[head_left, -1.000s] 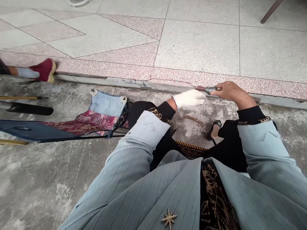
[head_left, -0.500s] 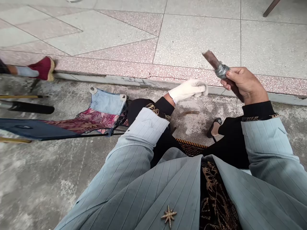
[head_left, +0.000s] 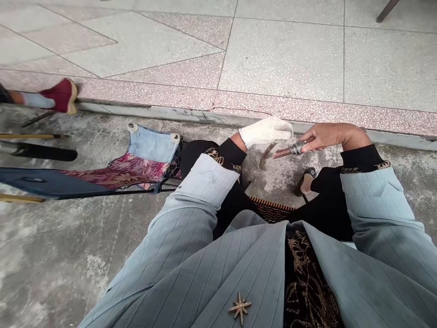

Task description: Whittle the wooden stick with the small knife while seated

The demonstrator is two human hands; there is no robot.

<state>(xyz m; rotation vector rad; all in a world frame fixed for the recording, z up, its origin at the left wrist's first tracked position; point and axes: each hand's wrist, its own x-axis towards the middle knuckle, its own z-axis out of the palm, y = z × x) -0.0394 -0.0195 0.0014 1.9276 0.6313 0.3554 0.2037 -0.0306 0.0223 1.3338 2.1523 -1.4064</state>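
Observation:
My left hand (head_left: 266,132) wears a white knit glove, its fingers closed together. Below it hangs or lies a thin curved brown strip (head_left: 267,155), whose upper end reaches under the glove; I cannot tell whether the glove grips it. My bare right hand (head_left: 327,136) holds a short brown rod wound with silver wire (head_left: 295,148) in its fingers. The rod's tip points left towards the strip, a little apart from the glove.
A low terrazzo step edge (head_left: 239,114) runs just beyond my hands. A folding chair of denim and floral cloth (head_left: 152,148) stands to my left. A co-worker's foot in a red shoe (head_left: 63,96) rests at far left.
My right hand has dropped from its raised position to beside the glove, and the wire-wound rod now lies nearly level. The brown strip has swung from almost flat to diagonal.

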